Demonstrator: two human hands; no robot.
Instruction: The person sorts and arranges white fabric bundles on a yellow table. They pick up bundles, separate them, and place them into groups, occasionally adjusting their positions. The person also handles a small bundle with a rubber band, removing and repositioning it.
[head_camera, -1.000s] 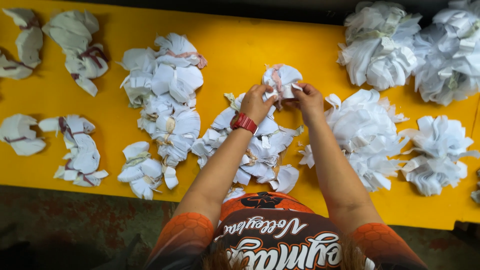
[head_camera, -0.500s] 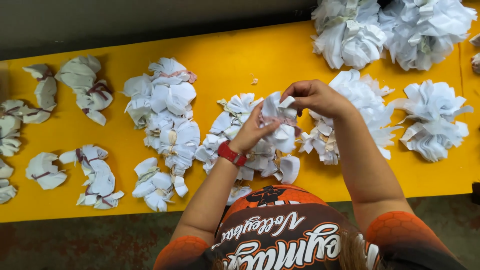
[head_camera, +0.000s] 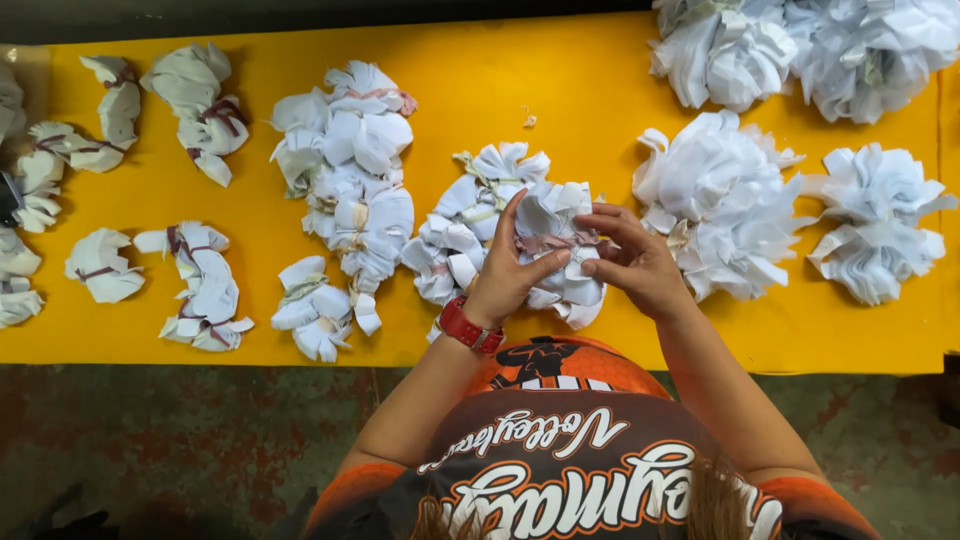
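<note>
The person wears a short-sleeved sports jersey (head_camera: 590, 450), dark charcoal across the chest with bright orange at the shoulders and sleeves and an orange panel at the neck. Large white script lettering runs across the front of the jersey, with a small dark emblem above it. Beyond the sleeves both forearms are bare. A red watch (head_camera: 468, 328) with a broad strap circles the left wrist, just below the left hand (head_camera: 515, 270). The right hand (head_camera: 635, 262) carries no ring or band.

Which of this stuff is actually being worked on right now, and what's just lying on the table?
In hand: white bundle, held by left hand and right hand.

Lying about: tied bundles, small left bundles, loose fluffy piles, yellow table.
</note>
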